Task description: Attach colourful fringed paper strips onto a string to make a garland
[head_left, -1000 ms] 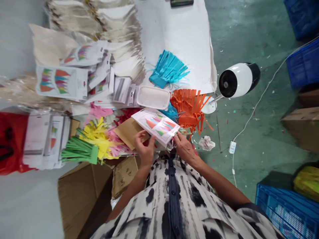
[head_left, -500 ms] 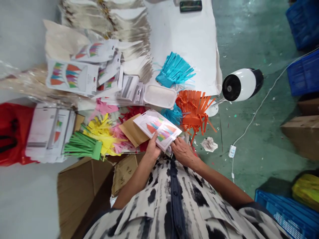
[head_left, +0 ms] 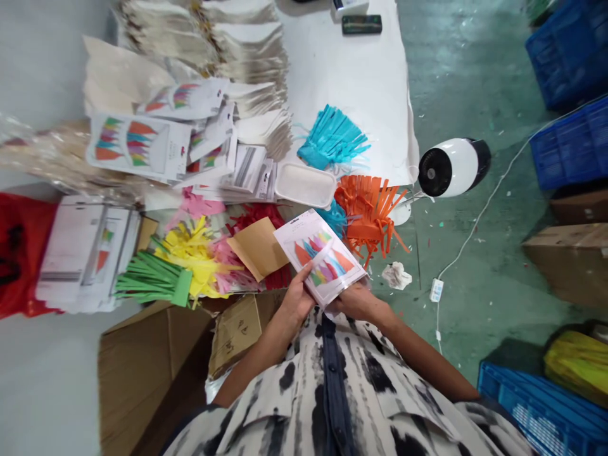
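Observation:
A white printed card (head_left: 320,256) with a colourful tassel garland picture lies tilted in front of my body. My left hand (head_left: 300,297) grips its lower left edge, thumb on top of the print. My right hand (head_left: 358,303) is at the card's lower right edge, with its fingers hidden beneath. A brown piece of cardboard (head_left: 259,248) lies left of the card, over red and pink tissue fringe. Orange fringe tassels (head_left: 368,212) are just beyond it on the right, and a blue fringe bundle (head_left: 327,139) lies farther away on the white table.
Yellow fringe (head_left: 190,250) and green fringe (head_left: 156,278) lie left, near stacked printed cards (head_left: 73,247). A shallow white tray (head_left: 305,185) sits mid-table. An open carton (head_left: 137,373) stands below left. At right are a black-and-white fan-like device (head_left: 456,167), a power cord and blue crates (head_left: 565,57).
The card has shifted right and turned to show its picture more fully. My right hand's fingers have slipped out of sight beneath it, while my left hand still grips its edge.

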Tool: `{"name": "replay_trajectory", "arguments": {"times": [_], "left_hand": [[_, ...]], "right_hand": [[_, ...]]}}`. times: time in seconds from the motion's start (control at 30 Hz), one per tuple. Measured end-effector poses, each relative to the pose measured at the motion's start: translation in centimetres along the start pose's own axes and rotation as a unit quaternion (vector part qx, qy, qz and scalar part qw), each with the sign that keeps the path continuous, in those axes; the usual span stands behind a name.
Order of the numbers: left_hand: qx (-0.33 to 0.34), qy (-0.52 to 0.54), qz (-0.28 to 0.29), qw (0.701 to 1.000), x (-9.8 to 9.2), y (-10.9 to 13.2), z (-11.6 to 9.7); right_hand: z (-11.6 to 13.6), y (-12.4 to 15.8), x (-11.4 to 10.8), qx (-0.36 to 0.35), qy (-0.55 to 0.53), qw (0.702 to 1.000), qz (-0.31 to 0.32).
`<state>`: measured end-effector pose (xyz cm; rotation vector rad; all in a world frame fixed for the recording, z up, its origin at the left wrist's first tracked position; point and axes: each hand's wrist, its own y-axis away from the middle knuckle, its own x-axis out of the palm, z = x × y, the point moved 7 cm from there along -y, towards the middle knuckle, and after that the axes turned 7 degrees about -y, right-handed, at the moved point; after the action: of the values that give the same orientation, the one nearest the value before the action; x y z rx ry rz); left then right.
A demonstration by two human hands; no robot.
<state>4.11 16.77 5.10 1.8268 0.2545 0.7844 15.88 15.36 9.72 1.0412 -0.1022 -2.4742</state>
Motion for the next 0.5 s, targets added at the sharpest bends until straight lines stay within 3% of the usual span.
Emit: {"name": "replay_trajectory", "arguments": {"times": [0.1,0.3,0.5], "left_hand": [[-0.036,0.0,0.004,0.999,0.1,0.3,0.5],[-0.052,0.016,0.027,0.998,0.3,0.3,0.9],[0.003,0.022,0.048,0.999,0.2,-0.1,-1.5]], "right_hand": [[1.1,0.9,-1.3,-0.022,-0.04,0.998,0.049],[2.9,3.6,-4.1,0.031,0.052,0.996,-0.066],[3.9,7.2,-5.0,-0.014,0.081,0.986,-0.148]]}}
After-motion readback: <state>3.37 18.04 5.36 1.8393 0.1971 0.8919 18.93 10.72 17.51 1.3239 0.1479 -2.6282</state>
